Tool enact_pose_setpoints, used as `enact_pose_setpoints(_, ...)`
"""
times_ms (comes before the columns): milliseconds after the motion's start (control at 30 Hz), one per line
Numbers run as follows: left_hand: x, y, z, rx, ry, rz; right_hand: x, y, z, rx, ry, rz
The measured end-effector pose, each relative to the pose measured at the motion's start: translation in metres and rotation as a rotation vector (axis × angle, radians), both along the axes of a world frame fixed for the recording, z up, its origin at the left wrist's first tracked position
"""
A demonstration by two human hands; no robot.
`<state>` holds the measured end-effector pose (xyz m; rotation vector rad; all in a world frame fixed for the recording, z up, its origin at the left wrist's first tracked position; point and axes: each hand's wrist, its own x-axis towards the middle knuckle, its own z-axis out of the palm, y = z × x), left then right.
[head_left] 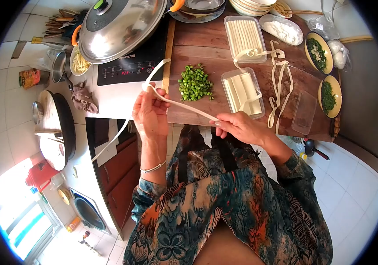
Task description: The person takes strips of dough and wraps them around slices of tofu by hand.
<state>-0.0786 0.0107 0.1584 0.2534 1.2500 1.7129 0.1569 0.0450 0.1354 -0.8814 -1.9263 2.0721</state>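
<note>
A long flat strip of noodle dough [187,106] stretches between my two hands. My left hand [150,112] is closed on it near the counter edge, and loose dough ends hang from the fingers at both sides. My right hand [241,128] pinches the other part of the strip between thumb and fingers. Just beyond the hands lies a pile of chopped green vegetable [195,82] on the wooden board [198,39]. Nearest my right hand stands a plastic container with wide dough pieces [243,95]. Behind it, another container holds thin dough sticks [244,33].
Several pulled noodle strips [281,84] trail over the board's right side, near a clear plastic lid [304,112]. Two bowls of chopped greens [318,55] stand at the right edge. A lidded wok [122,31] sits on the induction cooker [129,70] at the left.
</note>
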Motion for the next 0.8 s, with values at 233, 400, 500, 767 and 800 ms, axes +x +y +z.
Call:
enact_pose_setpoints(233,-0.025,-0.005,-0.006,-0.025,-0.027,0.121,0.031,0.003,-0.023,0.086,-0.190,-0.070)
enact_pose_setpoints(400,-0.047,-0.003,-0.011,-0.022,0.012,0.199,0.032,0.008,-0.010,-0.089,-0.269,0.013)
enact_pose_setpoints(500,-0.071,-0.008,-0.017,0.011,-0.010,0.217,0.046,0.011,-0.018,-0.055,-0.243,-0.043)
enact_pose_setpoints(767,-0.099,-0.021,-0.010,-0.021,-0.011,0.290,0.061,0.025,-0.009,0.004,-0.287,-0.048)
enact_pose_setpoints(800,-0.100,-0.024,-0.009,-0.038,0.001,0.263,0.062,0.025,-0.009,0.017,-0.291,-0.077)
